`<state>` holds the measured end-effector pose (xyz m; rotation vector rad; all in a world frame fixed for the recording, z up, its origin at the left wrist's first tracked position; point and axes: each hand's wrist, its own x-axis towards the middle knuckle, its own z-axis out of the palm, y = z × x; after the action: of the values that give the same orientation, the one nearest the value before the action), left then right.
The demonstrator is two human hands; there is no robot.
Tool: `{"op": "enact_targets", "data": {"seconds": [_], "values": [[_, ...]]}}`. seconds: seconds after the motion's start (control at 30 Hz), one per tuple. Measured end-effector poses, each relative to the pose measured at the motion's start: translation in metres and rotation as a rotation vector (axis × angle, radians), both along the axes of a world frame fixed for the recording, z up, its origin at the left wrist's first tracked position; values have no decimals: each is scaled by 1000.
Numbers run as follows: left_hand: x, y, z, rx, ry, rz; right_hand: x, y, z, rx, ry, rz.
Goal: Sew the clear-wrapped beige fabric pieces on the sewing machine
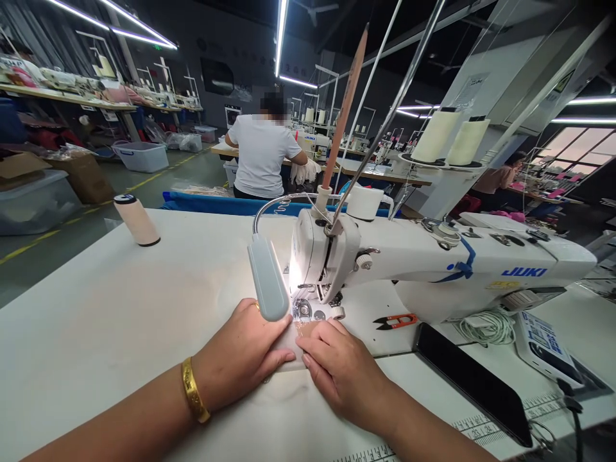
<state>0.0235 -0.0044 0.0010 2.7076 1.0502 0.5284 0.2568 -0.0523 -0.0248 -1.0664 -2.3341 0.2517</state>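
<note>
Fabric piece [293, 346] lies flat on the worktop [120, 301] at the sewing machine [409, 263] needle. Left hand [240, 353] and right hand [344, 372] press it open-palmed, grasping nothing. Step: positioning under the foot; steady, even feeding appears required.

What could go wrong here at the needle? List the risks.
1. Both the left hand and the right hand press the small fabric piece flat just in front of the presser foot; fingertips could slide under the needle.
2. The lamp head hangs over the left hand and hides part of the work.
3. The thread snips lie near the right hand and could be knocked.
</note>
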Motion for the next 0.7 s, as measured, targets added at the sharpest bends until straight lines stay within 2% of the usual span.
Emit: {"op": "enact_targets", "data": {"seconds": [0.23, 0.47, 0.7], "values": [[-4, 7, -1, 53, 21, -41, -5, 0, -2, -30, -25, -47], [-3, 10, 3, 5, 4, -50, -7, 0, -3, -10, -48, -64], [-2, 9, 6, 24, 35, -47, -9, 0, -4, 17, -48, -70]]}}
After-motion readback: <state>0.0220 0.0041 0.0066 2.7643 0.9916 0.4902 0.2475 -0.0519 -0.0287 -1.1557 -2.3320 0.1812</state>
